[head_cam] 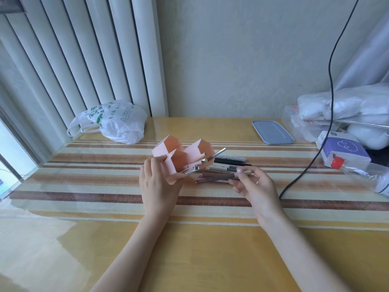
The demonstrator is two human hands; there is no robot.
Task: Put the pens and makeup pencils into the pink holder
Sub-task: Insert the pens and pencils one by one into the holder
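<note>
Striped table [210, 202], bag [117, 121] print unreadable, hands: left [156, 184] grips pink holder [179, 159]

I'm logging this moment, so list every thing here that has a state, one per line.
pink holder: tilted toward the right, some pens already in it
left hand: holds the holder
right hand: pinches a pencil
pencil: lying level in the fingers
loose pens: lying flat on the table
blue lid: flat on the table
plastic bag: slumped, crumpled
</note>
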